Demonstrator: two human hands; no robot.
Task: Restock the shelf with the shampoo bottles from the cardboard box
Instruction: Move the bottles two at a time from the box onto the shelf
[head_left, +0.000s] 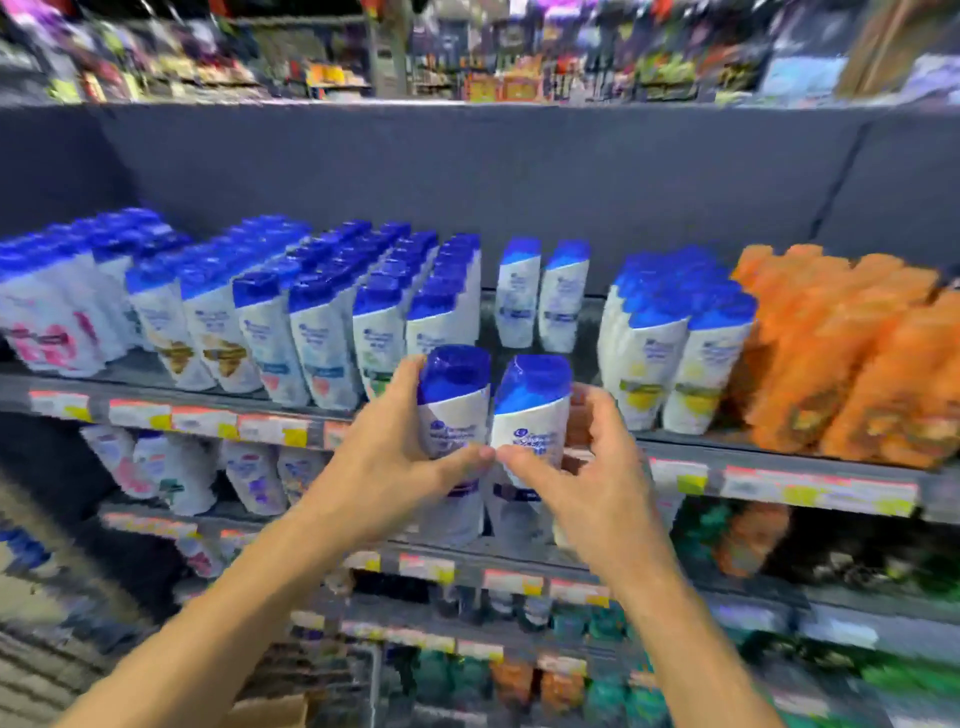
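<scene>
Currently: left hand (400, 467) and right hand (587, 467) each hold one shampoo bottle (454, 400) before shelf (779, 457) gap; two stand behind; cardboard box (270, 712) contents unseen.

Two bare forearms reaching up and forward, left hand (400, 457) and right hand (582, 467) each curled in a grip, thumb tips nearly meeting

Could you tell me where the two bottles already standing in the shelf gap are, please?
In the head view, the two standing bottles are centre frame at the back of the shelf, just above the bottles in the hands.
</scene>
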